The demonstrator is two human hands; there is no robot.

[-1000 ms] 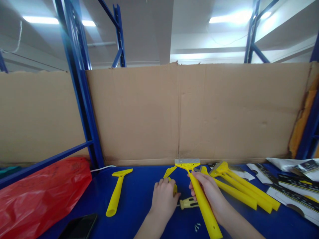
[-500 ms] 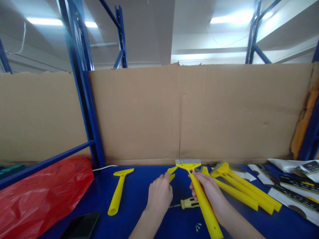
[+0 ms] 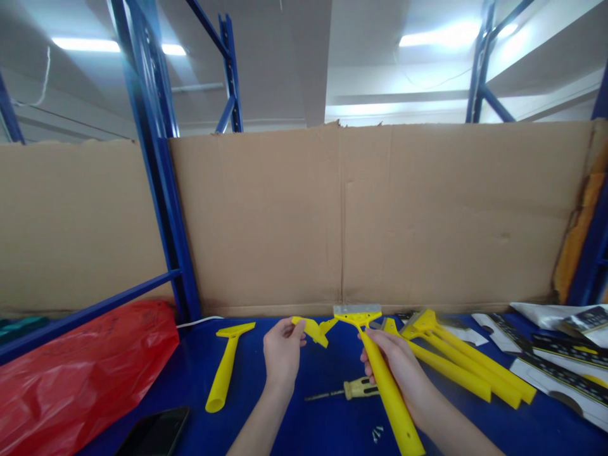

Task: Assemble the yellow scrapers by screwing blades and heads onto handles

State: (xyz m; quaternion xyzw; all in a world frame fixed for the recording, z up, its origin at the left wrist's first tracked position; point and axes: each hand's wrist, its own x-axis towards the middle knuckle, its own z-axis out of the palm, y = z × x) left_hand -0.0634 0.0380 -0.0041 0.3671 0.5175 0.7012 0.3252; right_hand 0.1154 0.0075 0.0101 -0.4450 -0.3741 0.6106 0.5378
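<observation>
The left hand's fingers (image 3: 300, 329) pinch a yellow piece (image 3: 311, 330); the right hand's fingers (image 3: 367, 364) grip a scraper (image 3: 386, 375).

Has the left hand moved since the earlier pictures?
Yes, the left hand has moved to the left, away from the screwdriver, whose shaft it no longer covers.

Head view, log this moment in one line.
left hand: holds small yellow piece | right hand: holds yellow scraper | screwdriver: on blue surface
</observation>
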